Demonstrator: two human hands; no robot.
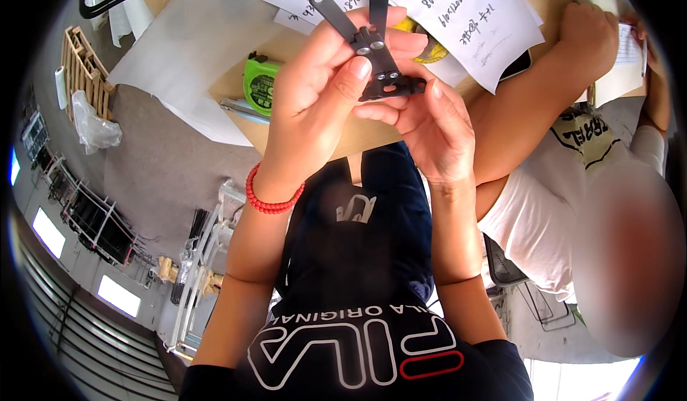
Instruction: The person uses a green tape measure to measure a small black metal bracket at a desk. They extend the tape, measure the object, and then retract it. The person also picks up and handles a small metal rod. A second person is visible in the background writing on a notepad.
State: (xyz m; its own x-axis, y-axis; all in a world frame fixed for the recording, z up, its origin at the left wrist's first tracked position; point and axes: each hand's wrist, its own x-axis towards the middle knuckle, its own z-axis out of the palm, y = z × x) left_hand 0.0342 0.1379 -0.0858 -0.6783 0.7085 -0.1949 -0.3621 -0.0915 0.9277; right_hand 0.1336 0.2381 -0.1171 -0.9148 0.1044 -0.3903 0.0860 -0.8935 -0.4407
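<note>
A black metal bracket (381,59) with two flat arms joined by small rivets is held up over the table edge. Each arm has a round hole at its upper end, and the arms spread apart in a V. My left hand (315,93), with a red bead bracelet at the wrist, grips the middle of the bracket, thumb in front and fingers behind. My right hand (438,118) closes on the bracket's lower plate from the right, its thumb near the plate's end. Some of the fingers are hidden behind the metal.
A green tape measure (260,85) lies on the table left of my hands. Sheets of paper with handwriting (465,22) cover the far side, partly over a yellow roll (433,49). A co-worker (558,150) sits close on my right, a forearm on the table.
</note>
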